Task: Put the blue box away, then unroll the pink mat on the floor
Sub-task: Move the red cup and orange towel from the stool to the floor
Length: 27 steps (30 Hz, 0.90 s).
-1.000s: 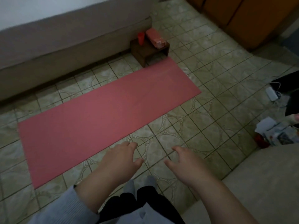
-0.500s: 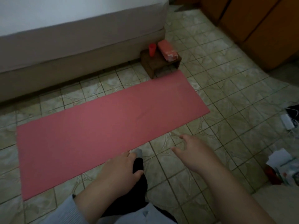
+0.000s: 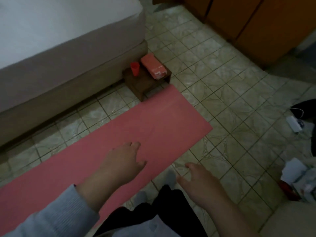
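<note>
The pink mat lies flat and unrolled on the tiled floor, running from the lower left to a far end beside a small wooden stool. My left hand hovers over the mat's near part, fingers relaxed and spread, holding nothing. My right hand hangs over the tiles just past the mat's near edge, fingers loosely curled and empty. No blue box is in view. My legs in dark trousers and grey socks stand at the mat's near edge.
A bed runs along the far left. The small wooden stool carries a red cup and a pink packet. Wooden cabinets line the far right. Papers, a charger and clutter lie at the right.
The view has swung closer to the mat. My left hand has moved forward over the mat; my right hand stays over the tiles. The mat has not moved.
</note>
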{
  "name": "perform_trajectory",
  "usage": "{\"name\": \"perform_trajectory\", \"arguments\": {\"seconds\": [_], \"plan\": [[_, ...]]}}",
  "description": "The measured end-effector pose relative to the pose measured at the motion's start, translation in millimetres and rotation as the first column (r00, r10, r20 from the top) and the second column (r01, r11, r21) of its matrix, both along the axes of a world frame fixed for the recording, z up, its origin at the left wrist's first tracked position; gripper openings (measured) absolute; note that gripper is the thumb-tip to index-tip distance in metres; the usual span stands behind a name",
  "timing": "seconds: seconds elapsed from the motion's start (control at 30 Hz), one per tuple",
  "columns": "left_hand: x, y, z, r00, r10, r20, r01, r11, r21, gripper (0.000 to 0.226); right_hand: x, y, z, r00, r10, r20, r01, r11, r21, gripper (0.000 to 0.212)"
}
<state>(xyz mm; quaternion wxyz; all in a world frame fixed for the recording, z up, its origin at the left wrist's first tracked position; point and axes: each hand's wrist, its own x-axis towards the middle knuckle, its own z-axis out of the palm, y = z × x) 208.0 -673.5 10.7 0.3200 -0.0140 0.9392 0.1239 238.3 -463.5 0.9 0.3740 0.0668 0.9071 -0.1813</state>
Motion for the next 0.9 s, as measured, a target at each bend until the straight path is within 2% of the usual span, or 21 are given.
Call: {"name": "perform_trajectory", "arguments": {"seconds": [0.1, 0.2, 0.33, 0.53, 0.7, 0.9], "plan": [[-56.2, 15.4, -4.9, 1.0, -0.02, 0.006, 0.02, 1.0, 0.011, 0.059, -51.3, 11.5, -7.0, 0.999, -0.013, 0.051, 0.014, 1.0, -0.003, 0.059], [-110.1, 30.2, -8.8, 1.0, 0.01, 0.017, -0.01, 1.0, 0.015, 0.06, -123.9, 22.4, -8.1, 1.0, 0.009, -0.002, -0.009, 1.0, 0.011, 0.053], [-171.9, 38.4, -8.2, 0.994, 0.098, 0.046, -0.099, 0.995, 0.019, 0.062, -227.1, 24.1, 6.7, 0.989, 0.142, -0.031, -0.141, 0.989, 0.044, 0.053], [-240.8, 30.8, -20.0, 0.97, 0.236, 0.05, -0.238, 0.971, 0.019, 0.059, -363.1, -3.2, 19.4, 0.943, 0.297, -0.153, -0.297, 0.955, 0.027, 0.061], [-304.5, 11.0, -38.9, 0.942, 0.327, 0.079, -0.331, 0.943, 0.043, 0.057, -457.2, -37.0, 3.1, 0.916, 0.376, -0.137, -0.378, 0.926, 0.018, 0.062], [-423.1, -19.3, -51.7, 0.919, 0.392, 0.039, -0.392, 0.92, 0.016, 0.054, -554.8, -56.1, -20.7, 0.901, 0.428, -0.07, -0.428, 0.904, 0.026, 0.06]]}}
